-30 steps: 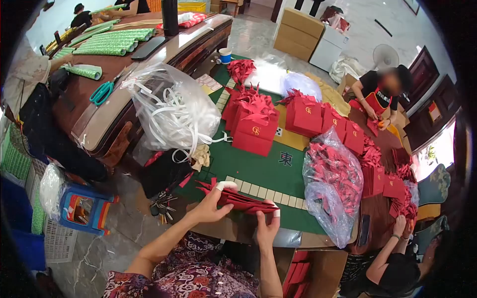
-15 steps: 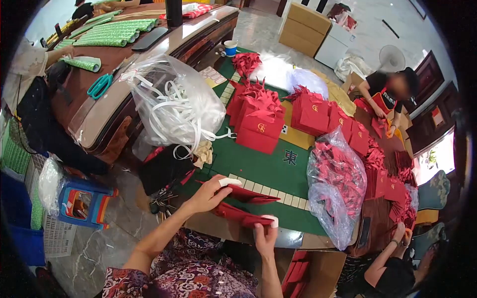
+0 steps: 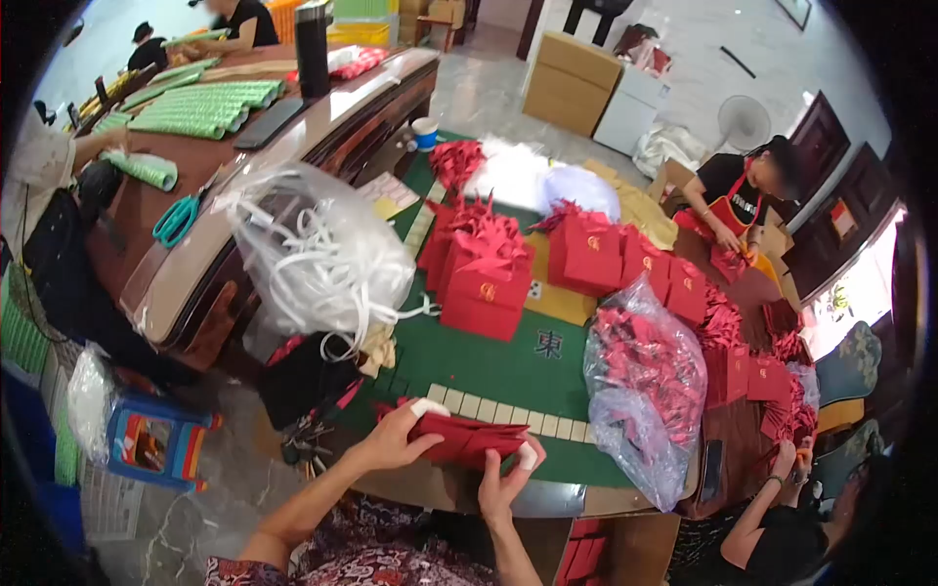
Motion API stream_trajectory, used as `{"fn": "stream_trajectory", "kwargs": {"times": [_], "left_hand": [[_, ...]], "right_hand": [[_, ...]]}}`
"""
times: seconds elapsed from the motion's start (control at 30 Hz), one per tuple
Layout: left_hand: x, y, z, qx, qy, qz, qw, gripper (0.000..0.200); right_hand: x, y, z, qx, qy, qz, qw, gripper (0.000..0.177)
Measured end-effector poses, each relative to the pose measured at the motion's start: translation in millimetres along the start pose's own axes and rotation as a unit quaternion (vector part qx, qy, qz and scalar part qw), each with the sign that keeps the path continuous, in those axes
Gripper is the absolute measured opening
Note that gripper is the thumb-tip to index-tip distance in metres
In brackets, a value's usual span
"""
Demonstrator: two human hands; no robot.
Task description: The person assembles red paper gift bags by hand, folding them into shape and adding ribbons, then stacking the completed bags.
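Observation:
A stack of red folded pieces [image 3: 457, 439] is held between my two hands over the near edge of the green mat [image 3: 469, 366]. My left hand [image 3: 396, 438], its fingertip wrapped in white, grips the stack's left end. The right end is between the thumb and white-capped finger of my right hand [image 3: 506, 477]. Just beyond lies a row of white tiles [image 3: 532, 418]. Red bags with gold lettering [image 3: 485, 298] stand farther back on the mat.
A clear bag of white ribbons [image 3: 327, 244] is at left, a plastic bag of red ribbons [image 3: 645, 381] at right. Teal scissors [image 3: 176, 221] lie on the wooden table [image 3: 127, 264]. Other people work at the right and upper left. An open carton [image 3: 635, 547] is below.
The two separate red bundles have come together into one stack, with my hands closer to each other. The view has shifted, showing more of the far left table.

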State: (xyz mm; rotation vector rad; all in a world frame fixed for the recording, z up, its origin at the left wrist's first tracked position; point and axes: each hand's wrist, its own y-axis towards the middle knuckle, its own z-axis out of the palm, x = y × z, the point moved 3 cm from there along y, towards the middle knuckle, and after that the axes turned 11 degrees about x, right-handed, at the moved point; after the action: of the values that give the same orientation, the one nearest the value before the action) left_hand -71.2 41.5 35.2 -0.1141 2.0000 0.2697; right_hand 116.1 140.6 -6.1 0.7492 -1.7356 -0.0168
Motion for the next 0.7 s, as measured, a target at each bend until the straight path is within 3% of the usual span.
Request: {"fn": "stream_trajectory", "kwargs": {"times": [0.17, 0.3, 0.37, 0.43, 0.5, 0.63, 0.7], "left_hand": [[1, 2, -10, 0.001, 0.044, -0.001, 0.999, 0.029], [15, 3, -15, -0.035, 0.008, -0.004, 0.999, 0.026], [15, 2, -19, -0.026, 0.002, -0.030, 0.999, 0.024], [11, 3, -22, -0.013, -0.008, -0.032, 0.999, 0.025], [13, 3, -21, 0.002, 0.006, -0.017, 1.000, 0.025], [19, 2, -17, 0.004, -0.016, -0.063, 0.998, 0.026], [18, 2, -16, 0.006, -0.023, -0.067, 0.997, 0.026]], "right_hand": [[-20, 2, 11, 0.029, 0.128, 0.001, 0.991, 0.043], [-15, 10, 5, 0.064, 0.159, 0.051, 0.984, 0.038], [-14, 28, -2, 0.053, 0.261, 0.041, 0.963, 0.030], [-25, 56, -8, 0.066, 0.174, 0.064, 0.980, 0.017], [-42, 93, -3, 0.083, 0.126, 0.073, 0.986, 0.025], [-75, 166, 28, 0.123, -0.040, 0.048, 0.990, 0.067], [-83, 193, 42, 0.120, -0.073, 0.045, 0.989, 0.071]]}}
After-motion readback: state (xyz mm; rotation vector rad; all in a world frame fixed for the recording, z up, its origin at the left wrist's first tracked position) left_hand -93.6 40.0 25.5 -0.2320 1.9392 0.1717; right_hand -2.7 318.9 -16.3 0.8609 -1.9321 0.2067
